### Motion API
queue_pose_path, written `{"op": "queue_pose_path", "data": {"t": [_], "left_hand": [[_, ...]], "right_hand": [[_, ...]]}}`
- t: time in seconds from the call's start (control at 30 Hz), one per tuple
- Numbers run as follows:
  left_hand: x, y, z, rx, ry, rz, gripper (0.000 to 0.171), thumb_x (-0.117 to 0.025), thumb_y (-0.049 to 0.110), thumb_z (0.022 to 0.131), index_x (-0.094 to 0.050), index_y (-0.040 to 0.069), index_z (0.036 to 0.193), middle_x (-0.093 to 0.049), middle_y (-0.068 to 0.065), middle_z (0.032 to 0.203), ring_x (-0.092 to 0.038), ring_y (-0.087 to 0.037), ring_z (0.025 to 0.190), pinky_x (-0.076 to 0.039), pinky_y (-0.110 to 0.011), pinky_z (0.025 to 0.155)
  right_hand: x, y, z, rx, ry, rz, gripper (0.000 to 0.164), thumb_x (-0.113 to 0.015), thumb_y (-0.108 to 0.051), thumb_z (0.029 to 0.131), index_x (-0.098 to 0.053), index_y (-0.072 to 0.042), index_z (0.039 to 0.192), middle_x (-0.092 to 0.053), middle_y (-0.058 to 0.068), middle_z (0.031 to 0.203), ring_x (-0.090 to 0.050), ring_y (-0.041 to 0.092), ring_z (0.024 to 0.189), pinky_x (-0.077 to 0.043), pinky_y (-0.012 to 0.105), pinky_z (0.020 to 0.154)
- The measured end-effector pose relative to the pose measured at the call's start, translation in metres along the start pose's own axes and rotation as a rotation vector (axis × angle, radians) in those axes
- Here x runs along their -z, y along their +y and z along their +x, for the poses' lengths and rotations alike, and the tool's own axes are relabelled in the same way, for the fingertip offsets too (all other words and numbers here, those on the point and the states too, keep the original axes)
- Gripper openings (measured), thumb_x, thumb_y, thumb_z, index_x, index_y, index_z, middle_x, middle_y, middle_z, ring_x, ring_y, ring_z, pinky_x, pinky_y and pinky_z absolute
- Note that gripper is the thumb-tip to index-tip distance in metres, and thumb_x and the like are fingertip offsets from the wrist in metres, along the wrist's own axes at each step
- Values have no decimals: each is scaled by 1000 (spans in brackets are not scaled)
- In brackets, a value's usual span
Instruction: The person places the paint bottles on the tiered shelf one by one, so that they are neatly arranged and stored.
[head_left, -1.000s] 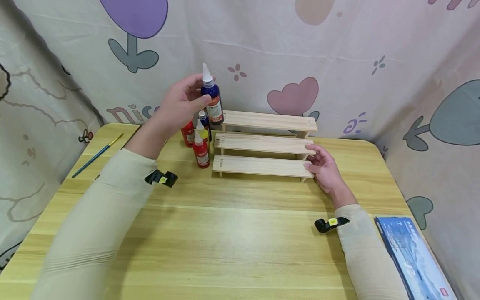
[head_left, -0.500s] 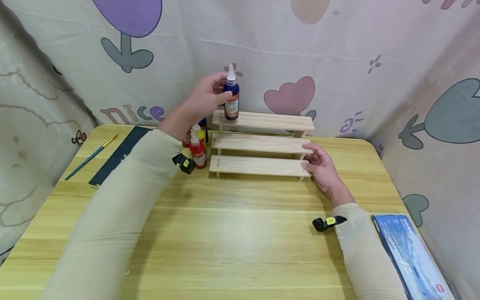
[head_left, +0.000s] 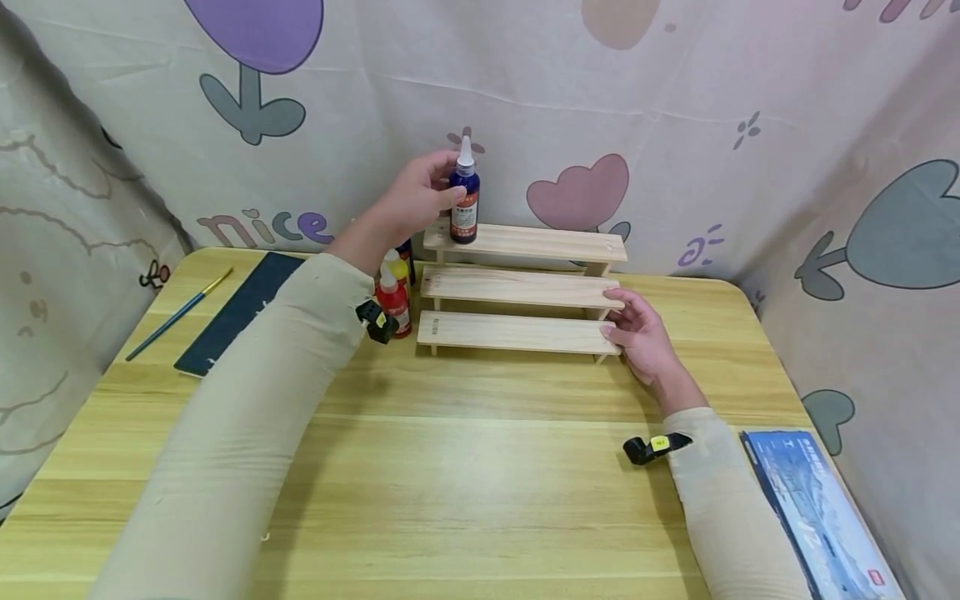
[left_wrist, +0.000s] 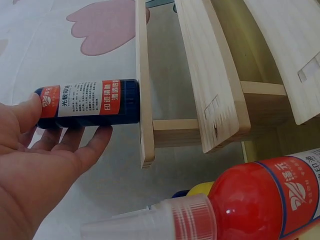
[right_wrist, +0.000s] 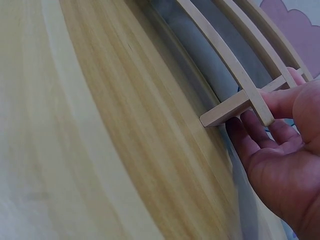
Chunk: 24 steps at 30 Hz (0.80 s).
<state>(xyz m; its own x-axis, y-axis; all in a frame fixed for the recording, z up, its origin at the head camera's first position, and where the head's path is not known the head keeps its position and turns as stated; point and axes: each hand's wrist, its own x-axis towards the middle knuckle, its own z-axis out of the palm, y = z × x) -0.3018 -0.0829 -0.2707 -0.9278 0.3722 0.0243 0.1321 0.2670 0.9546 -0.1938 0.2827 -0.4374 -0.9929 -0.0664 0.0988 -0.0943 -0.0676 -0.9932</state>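
Observation:
My left hand (head_left: pixel 422 193) holds a dark blue ink bottle (head_left: pixel 465 218) with a white pointed cap upright at the left end of a three-step wooden display stand (head_left: pixel 525 289). In the left wrist view the blue bottle (left_wrist: pixel 90 104) has its base right against the top board (left_wrist: pixel 144 75), thumb on one side and fingers on the other. At the stand's right end, my right hand (head_left: pixel 647 340) grips the lower steps. The right wrist view shows its thumb over the bottom board (right_wrist: pixel 230 60) and fingers around the side support (right_wrist: pixel 227 109).
Left of the stand are a red bottle (head_left: pixel 394 304), a yellow bottle (head_left: pixel 397 268) and another blue one (head_left: pixel 407 254), partly hidden by my arm. Farther left lie a dark flat strip (head_left: pixel 232 321) and a paintbrush (head_left: pixel 180 313). A blue flat pack (head_left: pixel 817 508) lies at front right.
My left hand has carried the blue bottle rightward from above the other bottles to the stand's top step, then slightly down. My right hand stays on the stand's right end.

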Motion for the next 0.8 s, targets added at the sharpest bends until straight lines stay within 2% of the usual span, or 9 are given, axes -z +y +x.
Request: {"op": "queue_pose_path", "data": {"t": [0.3, 0.47, 0.63, 0.8], "left_hand": [[-3, -2, -1, -17, -17, -16, 48, -54, 7, 103, -44, 12, 150, -52, -8, 141, -50, -21, 125, -42, -39, 105], [-2, -1, -4, -7, -32, 15, 54, -54, 10, 104, -38, 16, 155, -48, -5, 147, -47, -20, 130, -37, -39, 109], [4, 0, -15, -29, -20, 20, 59, -53, 8, 104, -33, 23, 157, -41, -1, 153, -41, -20, 136, -36, -38, 110], [11, 2, -29, -70, 15, 42, 57, -52, 7, 104, -35, 23, 156, -40, 1, 154, -40, -20, 138, -37, -36, 109]], "right_hand": [[3, -1, -2, 9, -7, 7, 60, -55, 27, 85, -59, -9, 132, -58, 6, 125, -50, 32, 112, -51, 25, 83], [3, 0, -1, 10, -6, -5, 59, -55, 26, 86, -59, -10, 132, -58, 6, 126, -49, 34, 115, -51, 25, 85], [1, 0, 0, -12, -2, -33, 59, -55, 25, 87, -59, -12, 132, -53, 8, 134, -43, 42, 125, -50, 26, 90], [0, 0, 1, -18, 4, -33, 60, -54, 26, 86, -59, -13, 132, -52, 9, 136, -43, 42, 128, -49, 27, 91]]}}
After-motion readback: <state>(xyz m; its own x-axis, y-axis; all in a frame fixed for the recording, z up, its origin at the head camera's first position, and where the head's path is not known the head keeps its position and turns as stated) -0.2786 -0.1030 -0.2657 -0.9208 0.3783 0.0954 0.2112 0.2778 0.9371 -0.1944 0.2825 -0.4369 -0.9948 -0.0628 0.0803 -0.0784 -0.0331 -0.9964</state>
